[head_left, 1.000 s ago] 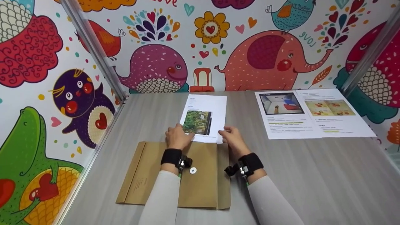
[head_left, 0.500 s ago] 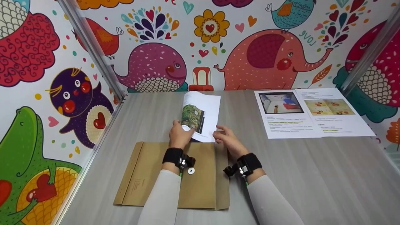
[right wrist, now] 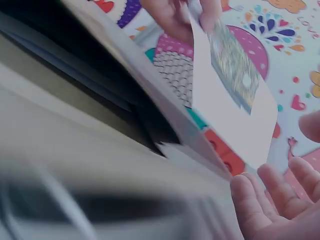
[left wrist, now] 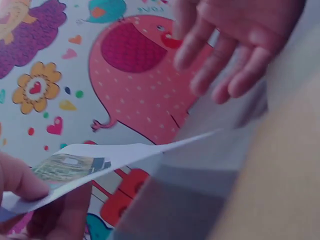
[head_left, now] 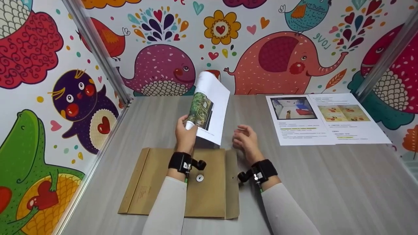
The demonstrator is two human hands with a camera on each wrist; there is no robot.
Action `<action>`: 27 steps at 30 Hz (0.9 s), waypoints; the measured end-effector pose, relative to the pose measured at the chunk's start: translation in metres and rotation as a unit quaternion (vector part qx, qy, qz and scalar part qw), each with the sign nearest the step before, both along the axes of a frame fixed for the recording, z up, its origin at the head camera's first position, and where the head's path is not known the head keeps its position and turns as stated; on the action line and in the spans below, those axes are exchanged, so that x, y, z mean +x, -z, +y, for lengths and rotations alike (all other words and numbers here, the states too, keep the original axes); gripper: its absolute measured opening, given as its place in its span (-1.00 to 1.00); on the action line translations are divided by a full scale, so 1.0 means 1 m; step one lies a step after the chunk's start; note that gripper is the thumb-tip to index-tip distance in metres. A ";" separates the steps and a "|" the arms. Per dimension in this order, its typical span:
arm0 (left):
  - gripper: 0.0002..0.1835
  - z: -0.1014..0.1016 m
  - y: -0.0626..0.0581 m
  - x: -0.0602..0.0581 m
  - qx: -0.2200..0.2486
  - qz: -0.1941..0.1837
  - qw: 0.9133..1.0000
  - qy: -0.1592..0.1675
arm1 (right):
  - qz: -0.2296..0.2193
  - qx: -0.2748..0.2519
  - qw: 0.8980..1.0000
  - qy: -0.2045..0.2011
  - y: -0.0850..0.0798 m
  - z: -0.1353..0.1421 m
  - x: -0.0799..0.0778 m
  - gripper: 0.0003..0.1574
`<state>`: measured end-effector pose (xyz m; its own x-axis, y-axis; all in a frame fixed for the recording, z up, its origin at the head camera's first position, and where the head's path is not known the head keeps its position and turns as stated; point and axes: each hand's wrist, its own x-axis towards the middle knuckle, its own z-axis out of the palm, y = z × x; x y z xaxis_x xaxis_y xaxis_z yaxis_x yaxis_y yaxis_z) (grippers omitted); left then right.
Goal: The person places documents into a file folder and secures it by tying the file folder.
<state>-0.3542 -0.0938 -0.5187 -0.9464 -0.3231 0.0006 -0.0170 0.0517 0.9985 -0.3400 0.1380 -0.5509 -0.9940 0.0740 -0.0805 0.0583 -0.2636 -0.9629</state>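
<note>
My left hand (head_left: 185,137) pinches a printed sheet of paper (head_left: 216,112) by its lower left edge, thumb on top, as the left wrist view also shows. The sheet is raised above the table, its left side curled, with a green garden-like picture on it. To the right, apart from the sheet, my right hand (head_left: 247,142) hangs with relaxed fingers and holds nothing. Below both hands lies a brown paper document envelope (head_left: 209,195) with a white round button. Its dark opening (right wrist: 145,115) shows in the right wrist view, with pale layers inside.
Two printed sheets (head_left: 303,135) lie side by side at the back right of the grey wooden table (head_left: 326,182). A wall with cartoon animals (head_left: 271,65) stands behind, and a metal post (head_left: 98,49) rises at the left corner.
My left hand has lifted the sheet off the table, and its far end now rises and curls. The right hand has moved off the sheet's right edge to the right. The envelope lies nearly unchanged.
</note>
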 end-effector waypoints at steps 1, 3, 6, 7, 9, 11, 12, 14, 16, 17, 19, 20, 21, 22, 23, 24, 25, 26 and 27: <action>-0.34 -0.001 -0.004 0.001 0.003 0.008 1.000 0.009 | 0.004 -0.009 1.000 0.011 0.000 0.005 -0.002 -0.48; -0.32 -0.002 -0.011 0.003 0.017 0.020 0.999 0.033 | 0.005 -0.031 0.999 0.030 -0.003 0.018 -0.005 -0.50; -0.30 -0.004 -0.019 0.008 0.057 0.035 0.993 0.096 | 0.000 -0.054 0.997 0.062 -0.005 0.043 -0.010 -0.57; -0.31 -0.005 -0.021 0.009 0.074 0.036 0.989 0.120 | -0.004 -0.051 0.996 0.078 -0.007 0.052 -0.010 -0.58; -0.33 -0.007 -0.022 0.011 0.096 0.031 0.981 0.164 | -0.012 -0.030 0.992 0.120 -0.010 0.069 -0.010 -0.60; -0.36 -0.009 -0.022 0.013 0.102 0.023 0.974 0.202 | -0.010 0.005 0.987 0.163 -0.014 0.085 -0.009 -0.59; -0.39 -0.010 -0.022 0.014 0.100 0.022 0.971 0.218 | -0.012 0.025 0.983 0.182 -0.016 0.092 -0.008 -0.57; -0.42 -0.012 -0.020 0.015 0.090 0.019 0.966 0.243 | -0.004 0.065 0.976 0.208 -0.021 0.105 -0.006 -0.54; -0.43 -0.013 -0.019 0.016 0.080 0.017 0.961 0.265 | 0.005 0.089 0.975 0.203 -0.026 0.117 -0.005 -0.53; -0.43 -0.014 -0.018 0.016 0.074 0.015 0.959 0.274 | 0.006 0.098 0.977 0.188 -0.029 0.122 -0.005 -0.51; -0.43 -0.014 -0.017 0.016 0.067 0.014 0.955 0.289 | -0.002 0.110 0.984 0.138 -0.033 0.131 -0.004 -0.44; -0.42 -0.015 -0.017 0.016 0.064 0.014 0.954 0.294 | -0.012 0.114 0.988 0.106 -0.036 0.134 -0.003 -0.40; -0.41 -0.015 -0.017 0.015 0.062 0.014 0.953 0.297 | -0.029 0.114 0.990 0.075 -0.038 0.136 -0.002 -0.37; -0.41 -0.015 -0.017 0.015 0.061 0.014 0.952 0.299 | -0.048 0.120 0.991 0.044 -0.040 0.137 -0.001 -0.32; -0.41 -0.015 -0.017 0.014 0.060 0.016 0.952 0.301 | -0.069 0.129 0.989 0.016 -0.042 0.138 -0.001 -0.25; -0.41 -0.015 -0.018 0.014 0.060 0.016 0.952 0.301 | -0.092 0.136 0.986 -0.009 -0.042 0.139 -0.001 -0.19; -0.41 -0.015 -0.019 0.014 0.061 0.016 0.951 0.301 | -0.112 0.145 0.983 -0.029 -0.042 0.139 -0.001 -0.13; -0.42 -0.016 -0.019 0.014 0.061 0.017 0.951 0.302 | -0.126 0.153 0.979 -0.042 -0.042 0.139 -0.001 -0.15; -0.41 -0.016 -0.020 0.014 0.061 0.018 0.951 0.304 | -0.131 0.157 0.977 -0.056 -0.041 0.139 -0.001 -0.19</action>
